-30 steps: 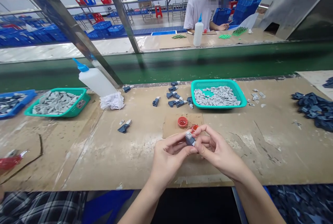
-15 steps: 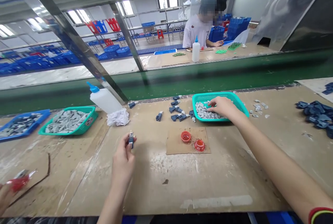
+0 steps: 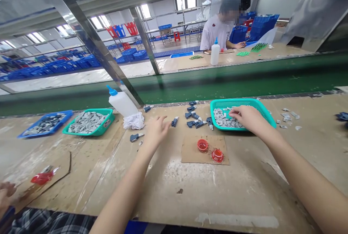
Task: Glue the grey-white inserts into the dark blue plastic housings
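My left hand [image 3: 158, 129] is stretched out over the table with its fingers apart and nothing in it. Just beyond its fingertips lies a dark blue-grey plastic part with a pale tip [image 3: 174, 121]. To the left of the hand, another dark part [image 3: 135, 137] rests beside a small grey piece [image 3: 140, 142]. My right hand [image 3: 248, 117] reaches into a green basket [image 3: 243, 102] of small grey plastic pieces [image 3: 224, 118]. Its thumb and fingers are pinched together over them; what they hold, if anything, is hidden. Several dark parts [image 3: 195, 123] lie left of that basket.
Two red cups [image 3: 202, 145] of clear liquid stand on cardboard [image 3: 190, 157]. At left are a white bottle [image 3: 123, 104], crumpled tissue [image 3: 133, 120], a second green basket [image 3: 107, 127] and a blue tray [image 3: 27, 133]. A neighbour's hand [image 3: 7, 190] shows at lower left; a person [image 3: 217, 32] sits opposite.
My left hand has let go of the dark part, which now lies on the table, and has moved right and forward, opening. My right hand stays in the basket. The view has shifted left.
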The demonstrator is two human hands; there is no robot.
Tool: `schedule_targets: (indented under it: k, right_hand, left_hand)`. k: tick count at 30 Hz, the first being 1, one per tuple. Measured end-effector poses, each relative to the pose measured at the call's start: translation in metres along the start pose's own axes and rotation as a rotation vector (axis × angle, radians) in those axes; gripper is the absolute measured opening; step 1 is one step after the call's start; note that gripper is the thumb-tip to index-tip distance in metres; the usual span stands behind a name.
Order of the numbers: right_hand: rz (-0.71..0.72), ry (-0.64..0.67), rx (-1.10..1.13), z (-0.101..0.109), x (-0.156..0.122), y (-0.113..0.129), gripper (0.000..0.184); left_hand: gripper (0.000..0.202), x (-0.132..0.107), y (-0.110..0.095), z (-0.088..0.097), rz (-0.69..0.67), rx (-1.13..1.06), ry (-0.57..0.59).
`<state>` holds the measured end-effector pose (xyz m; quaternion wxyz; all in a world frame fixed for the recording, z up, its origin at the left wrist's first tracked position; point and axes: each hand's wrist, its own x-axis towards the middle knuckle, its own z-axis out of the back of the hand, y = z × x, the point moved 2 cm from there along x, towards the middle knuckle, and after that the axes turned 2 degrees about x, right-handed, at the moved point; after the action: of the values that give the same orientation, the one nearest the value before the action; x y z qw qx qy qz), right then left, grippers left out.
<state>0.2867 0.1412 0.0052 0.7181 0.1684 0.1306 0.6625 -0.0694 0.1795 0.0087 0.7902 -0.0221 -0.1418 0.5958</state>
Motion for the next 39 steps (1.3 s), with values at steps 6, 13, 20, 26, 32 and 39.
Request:
schedule_targets:
  k: [6,13,20,26,32,39]
  right_hand:
    - [-0.082,-0.152,0.574,0.007,-0.077,0.010,0.025]
    - [-0.395,-0.145,1.175,-0.059,-0.141,0.032,0.036]
    - [-0.427,-0.144,1.234,-0.072,-0.143,0.047,0.034]
    - [-0.395,-0.140,1.174,-0.071,-0.139,0.054,0.032]
    - [-0.384,-0.156,1.151,-0.071,-0.139,0.055,0.032]
    - [-0.383,-0.165,1.178,-0.064,-0.142,0.054,0.033]
  left_hand:
    - [0.039,0.031,-0.026,-0.024,-0.002,-0.200,0.128]
    - [0.042,-0.015,-0.034,-0.001,0.050,-0.534,0.158]
    - [0.033,-0.083,-0.058,0.008,0.244,-1.126,0.051]
    - [0.027,-0.110,-0.073,0.003,0.331,-1.304,0.115]
    - [0.025,-0.122,-0.076,0.001,0.413,-1.436,0.112]
    - [0.023,-0.128,-0.082,-0.009,0.453,-1.520,0.071]
